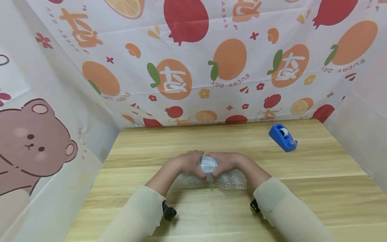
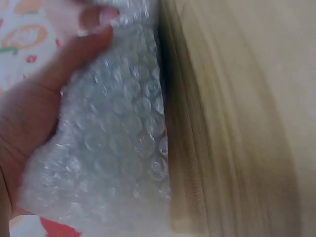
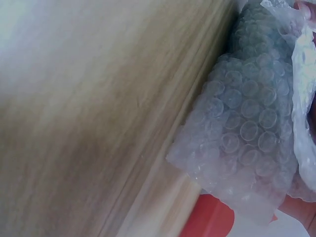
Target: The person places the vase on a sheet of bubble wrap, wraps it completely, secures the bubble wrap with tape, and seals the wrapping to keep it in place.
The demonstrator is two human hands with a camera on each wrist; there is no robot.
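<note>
A bundle of clear bubble wrap [image 1: 208,164] is at mid-table between my two hands, and its loose ends [image 1: 232,179] spread to either side. My left hand [image 1: 191,163] grips the bundle from the left, thumb toward the near side. From the right, my right hand [image 1: 226,162] holds it, with the two thumbs close together. In the left wrist view the bubble wrap [image 2: 123,123] runs along the left hand's thumb [image 2: 74,57]. The right wrist view shows the bubble wrap [image 3: 252,113] with a folded edge [image 3: 303,98] beside the right hand. What lies inside cannot be made out.
A blue tape dispenser [image 1: 283,137] with a roll of clear tape stands at the back right of the wooden table [image 1: 199,215]. Behind the table hangs a fruit-print cloth [image 1: 199,77]; a bear-print cloth [image 1: 30,144] hangs on the left.
</note>
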